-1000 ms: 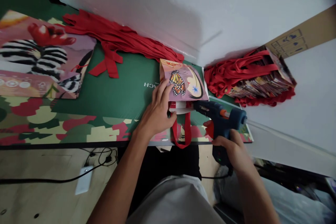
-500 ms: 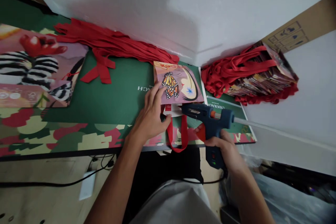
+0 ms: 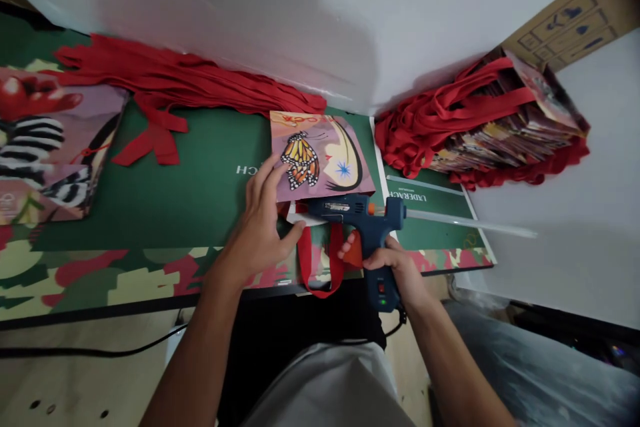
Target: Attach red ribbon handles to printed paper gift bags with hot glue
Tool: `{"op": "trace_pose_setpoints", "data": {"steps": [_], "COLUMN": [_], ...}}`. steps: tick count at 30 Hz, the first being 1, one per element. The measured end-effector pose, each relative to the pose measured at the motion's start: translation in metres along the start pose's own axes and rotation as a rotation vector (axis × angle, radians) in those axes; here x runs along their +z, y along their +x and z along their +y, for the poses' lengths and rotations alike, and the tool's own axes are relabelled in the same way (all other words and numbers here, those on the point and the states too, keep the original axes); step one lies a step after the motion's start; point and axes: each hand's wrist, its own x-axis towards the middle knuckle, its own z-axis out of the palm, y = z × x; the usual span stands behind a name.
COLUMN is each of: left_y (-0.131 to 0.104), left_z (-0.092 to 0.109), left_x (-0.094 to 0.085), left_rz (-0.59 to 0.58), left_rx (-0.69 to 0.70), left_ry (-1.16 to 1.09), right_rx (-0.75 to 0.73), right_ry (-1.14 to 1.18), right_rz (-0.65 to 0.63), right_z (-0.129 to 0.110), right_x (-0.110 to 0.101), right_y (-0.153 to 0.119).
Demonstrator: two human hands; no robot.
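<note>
A small paper bag [image 3: 324, 159] with a butterfly print lies flat on the table, its mouth towards me. From that mouth a red ribbon handle [image 3: 323, 290] loops down over the table's front edge. My left hand [image 3: 263, 223] holds the bag at its left side, fingers on the printed panel and thumb by the parted mouth. My right hand [image 3: 395, 267] is wrapped round the grip of a dark blue glue gun [image 3: 375, 230], a finger at its orange trigger. The gun's nozzle points left into the mouth, its tip partly hidden. A clear glue stick [image 3: 465, 219] sticks out of its rear.
Red ribbons [image 3: 190, 83] lie bundled along the white wall. At the right stands a packed row of printed bags [image 3: 495, 140] with red handles. Larger printed bags [image 3: 45, 147] lie at the left on the green table covering [image 3: 200, 173]. The gun's cord hangs below.
The glue gun has moved left along the bag's mouth, its nozzle now near the handle's left end. My left hand keeps its hold on the bag. The camera view has shifted somewhat.
</note>
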Motion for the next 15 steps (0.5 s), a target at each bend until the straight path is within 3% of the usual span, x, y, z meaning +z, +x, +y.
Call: {"op": "trace_pose_setpoints", "data": {"steps": [8,15], "left_y": [0.002,0.003], "left_z": [-0.006,-0.004], "left_x": [-0.001,-0.002], "left_rz": [-0.012,-0.026], "left_rx": [0.039,0.047], "left_ry": [0.039,0.049], "right_rx": [0.115,0.125], "right_ry": [-0.056,-0.102], "right_rz": [0.074,-0.018], "right_z": [-0.004,-0.013], "right_x": [-0.007,-0.006], "right_y": [0.004,0.003]}}
